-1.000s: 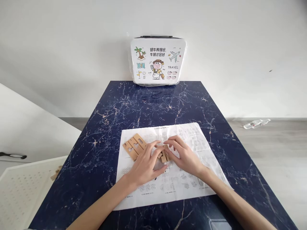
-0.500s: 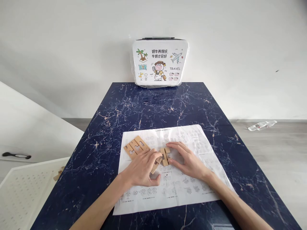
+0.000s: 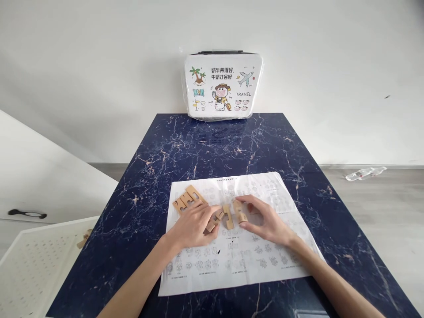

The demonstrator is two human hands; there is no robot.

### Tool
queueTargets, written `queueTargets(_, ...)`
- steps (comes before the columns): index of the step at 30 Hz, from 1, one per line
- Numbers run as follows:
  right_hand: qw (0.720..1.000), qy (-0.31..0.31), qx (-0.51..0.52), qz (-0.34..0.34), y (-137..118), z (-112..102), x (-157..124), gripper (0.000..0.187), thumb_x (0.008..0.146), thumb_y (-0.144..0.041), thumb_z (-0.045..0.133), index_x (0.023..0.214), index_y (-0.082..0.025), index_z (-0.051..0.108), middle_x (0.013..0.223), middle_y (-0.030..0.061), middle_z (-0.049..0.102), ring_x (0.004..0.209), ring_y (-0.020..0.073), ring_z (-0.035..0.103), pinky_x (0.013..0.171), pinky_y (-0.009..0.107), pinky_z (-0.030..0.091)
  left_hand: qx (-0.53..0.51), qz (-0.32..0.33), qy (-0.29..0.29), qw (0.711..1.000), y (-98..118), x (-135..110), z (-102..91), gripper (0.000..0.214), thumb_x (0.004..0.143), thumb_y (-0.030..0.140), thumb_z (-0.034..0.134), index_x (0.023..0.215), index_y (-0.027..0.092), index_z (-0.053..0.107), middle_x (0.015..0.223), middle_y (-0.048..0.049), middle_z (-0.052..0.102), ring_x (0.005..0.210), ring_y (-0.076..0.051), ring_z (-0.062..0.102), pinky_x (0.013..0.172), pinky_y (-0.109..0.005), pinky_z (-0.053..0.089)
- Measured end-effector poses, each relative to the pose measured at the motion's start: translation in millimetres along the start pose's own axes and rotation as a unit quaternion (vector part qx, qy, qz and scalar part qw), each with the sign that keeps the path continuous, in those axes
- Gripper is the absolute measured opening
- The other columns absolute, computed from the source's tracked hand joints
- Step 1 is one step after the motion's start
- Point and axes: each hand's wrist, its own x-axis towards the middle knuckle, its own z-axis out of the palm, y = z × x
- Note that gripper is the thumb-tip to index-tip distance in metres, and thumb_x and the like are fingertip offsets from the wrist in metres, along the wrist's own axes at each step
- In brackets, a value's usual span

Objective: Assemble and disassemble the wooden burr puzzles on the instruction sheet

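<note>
My left hand (image 3: 195, 223) is closed, thumb and fingers around a notched wooden block (image 3: 211, 226) whose ends show at the fingertips. Between thumb and fingers of my right hand (image 3: 268, 221) is another notched wooden block (image 3: 239, 211), gripped at its two ends. A third notched wooden block (image 3: 228, 217) lies on the paper between the hands. Just beyond my left hand, several flat wooden pieces with cut-outs and dark marks (image 3: 181, 204) lie side by side, partly covered by that hand. All rest on a printed instruction sheet (image 3: 265, 273) with rows of small diagrams.
A dark blue marbled table (image 3: 218, 154) bears the sheet. A white cartoon-printed case (image 3: 225, 86) in clear plastic stands at its far edge against the wall. Left of the table is a white perforated basket (image 3: 36, 260) with wood pieces. A plastic bottle (image 3: 366, 173) lies on the floor at right.
My right hand has pulled one wooden block rightward, away from the middle block. My left hand has closed further around its block and shifted slightly left.
</note>
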Motion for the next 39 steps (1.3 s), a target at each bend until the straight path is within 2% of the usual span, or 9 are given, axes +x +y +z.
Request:
queueTargets(7,0.968,0.054,0.242,0.047,2.4,-9.0,4.5,0.067,0.102,-0.083,0.038,0.120,-0.029,0.073,0.098,0.0088,0.068,0.083,0.0273,0.065,0.086,0.050,0.057,-0.098,-0.073,0.105,0.987,1.1,-3.1,6.2,0.030,0.117,0.032,0.038,0.143,0.021,0.046,0.103,-0.0084,0.074,0.092,-0.024,0.077,0.088,-0.045,0.065)
queueTargets(10,0.940,0.075,0.323,0.074,1.3,-5.8,6.7,0.072,0.099,-0.089,0.029,0.084,-0.027,0.063,0.080,0.0040,0.057,0.060,0.0200,0.050,0.065,0.041,0.051,-0.169,-0.140,0.119,0.968,5.7,-2.7,7.2,0.029,0.117,0.038,0.040,0.138,0.023,0.053,0.116,-0.0109,0.072,0.100,-0.024,0.076,0.087,-0.040,0.065)
queueTargets(13,0.914,0.075,0.376,0.134,0.2,-1.3,5.0,0.066,0.104,-0.083,0.034,0.072,-0.026,0.046,0.057,-0.0055,0.037,0.044,0.0125,0.021,0.047,0.031,0.030,-0.216,-0.137,0.124,0.959,10.6,-1.0,7.1,0.027,0.117,0.038,0.042,0.133,0.025,0.060,0.120,-0.0101,0.072,0.098,-0.022,0.075,0.087,-0.040,0.065)
queueTargets(18,0.907,0.057,0.395,0.132,-3.8,2.7,4.3,0.060,0.108,-0.076,0.039,0.079,-0.025,0.053,0.054,-0.0089,0.026,0.046,0.0119,0.011,0.048,0.029,0.020,-0.296,-0.140,0.136,0.935,19.7,1.0,8.5,0.027,0.112,0.041,0.058,0.132,0.025,0.064,0.117,-0.0097,0.074,0.102,-0.024,0.075,0.094,-0.044,0.065)
queueTargets(22,0.919,0.044,0.372,0.123,-8.4,0.4,6.1,0.052,0.109,-0.070,0.044,0.088,-0.025,0.060,0.065,-0.0059,0.035,0.050,0.0126,0.017,0.051,0.031,0.023,-0.440,-0.210,0.137,0.862,24.3,4.0,9.4,0.034,0.098,0.045,0.080,0.123,0.024,0.071,0.117,-0.0081,0.076,0.107,-0.025,0.077,0.101,-0.046,0.066)
queueTargets(26,0.941,0.026,0.321,0.100,-3.8,-0.4,2.3,0.046,0.104,-0.070,0.057,0.110,-0.026,0.067,0.065,-0.0067,0.035,0.052,0.0139,0.021,0.054,0.032,0.026,-0.525,-0.239,0.119,0.808,23.5,6.2,7.6,0.035,0.093,0.048,0.083,0.112,0.021,0.072,0.096,-0.0053,0.075,0.082,-0.021,0.079,0.065,-0.033,0.071)
queueTargets(30,0.947,0.015,0.308,0.093,2.6,3.1,-0.6,0.053,0.102,-0.075,0.055,0.117,-0.026,0.068,0.061,-0.0085,0.027,0.051,0.0143,0.017,0.051,0.032,0.026,-0.578,-0.241,0.065,0.777,22.6,5.9,5.6,0.035,0.102,0.049,0.072,0.120,0.021,0.061,0.086,-0.0035,0.074,0.057,-0.016,0.073,0.039,-0.022,0.056)
queueTargets(35,0.932,-0.002,0.336,0.137,-3.8,5.2,2.6,0.059,0.108,-0.072,0.037,0.113,-0.023,0.068,0.070,-0.0040,0.035,0.055,0.0153,0.021,0.052,0.032,0.031,-0.595,-0.264,0.048,0.758,21.8,8.1,5.8,0.040,0.105,0.053,0.065,0.126,0.021,0.060,0.092,-0.0053,0.072,0.062,-0.015,0.071,0.047,-0.025,0.060)
queueTargets(39,0.920,-0.028,0.360,0.153,-10.0,5.2,4.3,0.047,0.108,-0.065,0.045,0.106,-0.022,0.066,0.073,-0.0033,0.038,0.056,0.0138,0.025,0.053,0.031,0.030,-0.570,-0.260,0.042,0.779,17.8,9.4,6.3,0.040,0.101,0.051,0.072,0.127,0.021,0.069,0.109,-0.0089,0.073,0.073,-0.015,0.070,0.071,-0.035,0.066)
